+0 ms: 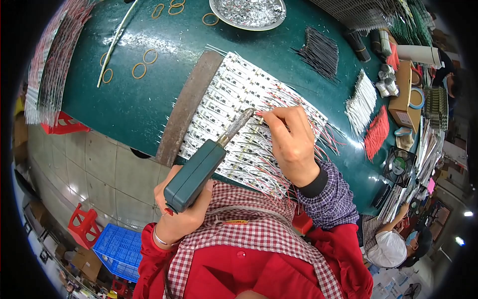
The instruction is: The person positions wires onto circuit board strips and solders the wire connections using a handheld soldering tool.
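My left hand (181, 217) is closed around a dark green soldering gun (195, 174). The gun's grey metal tip points up and right, over a white panel of small circuit boards (236, 82). Close to that tip, my right hand (295, 145) is pinched on a thin red wire (259, 114), most of which its fingers hide. Black, white and red wires (323, 130) fan out from the panel's right and lower parts. Along the panel's left edge lies a flat brown bar (191, 102).
Bundles of black (319, 52), white (362, 102) and red wires (377, 132) lie on the green table (164, 30). A metal bowl of scraps (249, 12) and rubber bands (139, 71) sit farther back. A small fan (400, 166) is at the right; another person (391, 246) sits beyond.
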`<state>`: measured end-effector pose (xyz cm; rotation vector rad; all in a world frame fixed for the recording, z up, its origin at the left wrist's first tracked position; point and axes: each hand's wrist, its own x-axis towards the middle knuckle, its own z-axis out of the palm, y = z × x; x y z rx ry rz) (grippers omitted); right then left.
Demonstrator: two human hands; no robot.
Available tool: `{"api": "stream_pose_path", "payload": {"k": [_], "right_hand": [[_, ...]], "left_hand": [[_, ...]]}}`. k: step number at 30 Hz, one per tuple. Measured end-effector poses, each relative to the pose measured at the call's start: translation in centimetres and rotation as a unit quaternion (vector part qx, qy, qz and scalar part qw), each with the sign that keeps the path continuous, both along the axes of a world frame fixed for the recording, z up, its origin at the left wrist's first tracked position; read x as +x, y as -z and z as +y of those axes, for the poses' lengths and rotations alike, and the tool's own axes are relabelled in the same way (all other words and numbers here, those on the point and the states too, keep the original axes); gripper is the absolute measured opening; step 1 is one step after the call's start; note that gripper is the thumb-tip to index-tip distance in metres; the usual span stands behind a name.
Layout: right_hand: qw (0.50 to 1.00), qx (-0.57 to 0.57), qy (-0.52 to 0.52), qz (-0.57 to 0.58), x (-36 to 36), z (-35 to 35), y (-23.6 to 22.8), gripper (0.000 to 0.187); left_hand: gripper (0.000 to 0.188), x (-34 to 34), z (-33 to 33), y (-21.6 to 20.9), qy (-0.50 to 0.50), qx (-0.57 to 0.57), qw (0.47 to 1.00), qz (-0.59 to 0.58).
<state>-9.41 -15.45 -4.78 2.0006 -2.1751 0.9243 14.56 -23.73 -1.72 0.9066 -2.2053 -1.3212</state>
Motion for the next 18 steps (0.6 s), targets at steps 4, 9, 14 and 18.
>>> {"api": "stream_pose_path", "payload": {"k": [4,9,14,18], "right_hand": [[1.000,0.003,0.000,0.000,0.1,0.0,-0.2,0.031],[1.000,0.006,0.004,0.003,0.1,0.1,-0.1,0.031],[1.000,0.007,0.009,-0.006,0.2,0.0,0.0,0.032],[0.999,-0.031,0.007,-0.005,0.4,0.0,-0.3,0.031]], "left_hand": [[0.018,0.4,0.2,0.2,-0.008,0.013,1.000,0.004],[0.020,1.1,0.7,0.3,-0.038,0.024,0.999,0.018],[0.022,1.0,0.7,0.5,-0.054,0.027,0.998,0.035],[0.021,1.3,0.8,0.5,-0.056,0.001,0.998,0.029]]}}
